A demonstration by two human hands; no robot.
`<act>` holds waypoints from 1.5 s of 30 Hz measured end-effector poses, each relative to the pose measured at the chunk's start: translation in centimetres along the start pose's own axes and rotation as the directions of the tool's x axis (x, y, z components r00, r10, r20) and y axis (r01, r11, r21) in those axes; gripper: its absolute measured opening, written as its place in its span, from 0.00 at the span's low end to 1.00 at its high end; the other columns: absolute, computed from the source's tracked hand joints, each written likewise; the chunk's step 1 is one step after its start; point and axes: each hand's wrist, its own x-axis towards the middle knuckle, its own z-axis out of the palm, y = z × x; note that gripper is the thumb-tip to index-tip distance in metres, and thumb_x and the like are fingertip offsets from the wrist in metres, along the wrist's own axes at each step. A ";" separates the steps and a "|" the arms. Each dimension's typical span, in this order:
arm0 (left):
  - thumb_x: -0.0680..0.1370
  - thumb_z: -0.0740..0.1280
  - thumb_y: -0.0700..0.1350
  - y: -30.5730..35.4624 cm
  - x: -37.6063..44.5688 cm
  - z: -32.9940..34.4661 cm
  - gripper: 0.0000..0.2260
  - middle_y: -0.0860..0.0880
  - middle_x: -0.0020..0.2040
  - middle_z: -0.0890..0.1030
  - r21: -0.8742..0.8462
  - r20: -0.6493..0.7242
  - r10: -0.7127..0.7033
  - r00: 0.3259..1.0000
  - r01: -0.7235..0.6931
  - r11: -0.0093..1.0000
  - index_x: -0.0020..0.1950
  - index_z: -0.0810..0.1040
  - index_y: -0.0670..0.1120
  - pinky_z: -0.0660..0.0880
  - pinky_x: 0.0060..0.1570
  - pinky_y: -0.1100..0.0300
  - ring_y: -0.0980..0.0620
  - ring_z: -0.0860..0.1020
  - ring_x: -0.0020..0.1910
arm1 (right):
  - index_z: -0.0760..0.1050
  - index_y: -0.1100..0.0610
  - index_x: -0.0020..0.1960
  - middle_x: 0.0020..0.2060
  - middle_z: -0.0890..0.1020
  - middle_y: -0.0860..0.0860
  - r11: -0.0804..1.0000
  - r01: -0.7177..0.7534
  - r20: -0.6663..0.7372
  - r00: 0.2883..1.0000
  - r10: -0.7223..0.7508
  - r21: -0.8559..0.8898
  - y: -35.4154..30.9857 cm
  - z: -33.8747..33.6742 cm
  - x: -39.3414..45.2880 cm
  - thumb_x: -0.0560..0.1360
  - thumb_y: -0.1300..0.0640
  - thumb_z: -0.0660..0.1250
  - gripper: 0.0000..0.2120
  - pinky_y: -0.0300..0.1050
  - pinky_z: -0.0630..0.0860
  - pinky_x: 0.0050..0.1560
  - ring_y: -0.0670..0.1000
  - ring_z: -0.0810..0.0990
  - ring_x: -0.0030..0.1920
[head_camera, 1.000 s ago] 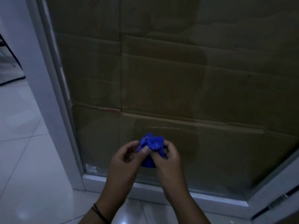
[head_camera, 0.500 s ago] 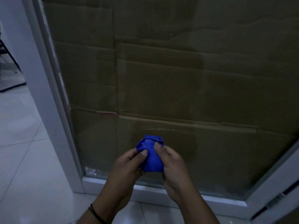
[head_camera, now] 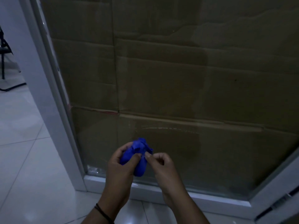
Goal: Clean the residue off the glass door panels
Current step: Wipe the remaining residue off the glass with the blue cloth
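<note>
Where half a second ago the right hand [head_camera: 159,165] lay cupped over the blue cloth [head_camera: 137,156], it has now drawn off to the right and only pinches the cloth's upper edge between thumb and fingertip. The left hand [head_camera: 120,168] still has its grip curled round the bunched cloth, thumb across the front. Cloth and hands sit low before the glass door panel [head_camera: 178,94], just above its white bottom frame [head_camera: 202,195], with brown cardboard [head_camera: 161,70] behind the glass. A curved streak of residue [head_camera: 169,128] shows above the hands.
</note>
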 end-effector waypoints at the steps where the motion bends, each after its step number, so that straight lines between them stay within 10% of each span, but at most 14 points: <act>1: 0.72 0.71 0.34 0.0 0.5 -0.3 0.14 0.49 0.49 0.83 0.137 -0.087 0.114 0.990 -0.102 0.985 0.51 0.80 0.52 0.77 0.42 0.65 0.53 0.82 0.47 | 0.75 0.53 0.44 0.40 0.79 0.47 1.000 0.000 -0.038 0.999 -0.001 -0.014 0.1 -0.2 0.0 0.73 0.44 0.68 0.12 0.38 0.70 0.38 0.45 0.77 0.41; 6: 0.68 0.73 0.32 2.0 4.9 -2.0 0.16 0.45 0.43 0.75 0.748 -0.089 0.681 0.727 -0.403 0.528 0.54 0.80 0.41 0.63 0.39 0.69 0.52 0.71 0.41 | 0.77 0.53 0.43 0.40 0.80 0.46 0.997 0.059 -0.160 0.985 -0.067 -0.058 1.0 -2.6 -0.4 0.75 0.56 0.65 0.03 0.33 0.70 0.35 0.41 0.76 0.40; 14: 0.64 0.74 0.28 1.0 6.5 2.4 0.15 0.36 0.43 0.77 0.806 0.135 0.676 0.724 -0.477 0.350 0.49 0.79 0.35 0.64 0.44 0.61 0.38 0.76 0.41 | 0.77 0.55 0.36 0.34 0.82 0.48 0.992 0.117 -0.235 0.964 -0.123 -0.041 2.5 -6.1 -0.3 0.73 0.69 0.61 0.13 0.38 0.71 0.37 0.48 0.79 0.37; 24: 0.68 0.74 0.33 -3.5 2.6 10.7 0.11 0.38 0.42 0.76 0.718 0.240 0.583 0.776 -0.547 0.431 0.49 0.79 0.37 0.69 0.42 0.57 0.41 0.76 0.40 | 0.77 0.56 0.33 0.26 0.79 0.48 0.995 0.101 -0.357 0.929 -0.096 -0.005 4.2 -12.6 0.1 0.71 0.71 0.60 0.15 0.41 0.66 0.30 0.46 0.70 0.26; 33: 0.65 0.76 0.31 -5.1 -0.2 17.7 0.12 0.42 0.39 0.76 0.583 0.339 0.639 0.691 -0.687 0.433 0.45 0.79 0.38 0.62 0.45 0.76 0.62 0.66 0.40 | 0.77 0.57 0.32 0.32 0.82 0.49 0.995 0.071 -0.461 0.887 -0.030 0.071 5.2 -17.4 0.3 0.70 0.72 0.58 0.16 0.48 0.72 0.43 0.52 0.78 0.37; 37: 0.69 0.74 0.35 -5.2 -1.8 20.7 0.08 0.43 0.43 0.81 0.478 0.479 0.548 0.685 -0.728 0.492 0.48 0.81 0.40 0.67 0.45 0.69 0.51 0.77 0.43 | 0.77 0.56 0.34 0.33 0.82 0.51 0.990 0.082 -0.491 0.871 -0.017 0.111 4.9 -18.7 -0.1 0.72 0.73 0.57 0.17 0.48 0.72 0.42 0.53 0.77 0.37; 42: 0.75 0.69 0.38 -5.0 -3.9 21.3 0.08 0.52 0.49 0.82 0.250 0.520 0.024 0.854 -0.179 0.952 0.50 0.78 0.50 0.75 0.44 0.68 0.60 0.80 0.44 | 0.76 0.58 0.49 0.37 0.80 0.54 0.930 0.147 -0.476 0.879 0.034 0.338 3.0 -20.3 -1.6 0.77 0.64 0.62 0.06 0.45 0.70 0.36 0.51 0.74 0.37; 45: 0.75 0.67 0.39 -4.6 -4.8 19.7 0.06 0.48 0.45 0.83 0.022 0.526 -0.213 0.823 0.237 0.971 0.51 0.75 0.44 0.77 0.41 0.64 0.55 0.80 0.41 | 0.77 0.51 0.53 0.43 0.83 0.51 0.947 0.182 -0.400 0.914 -0.064 0.265 1.8 -20.3 -2.7 0.76 0.54 0.64 0.07 0.48 0.71 0.42 0.51 0.79 0.42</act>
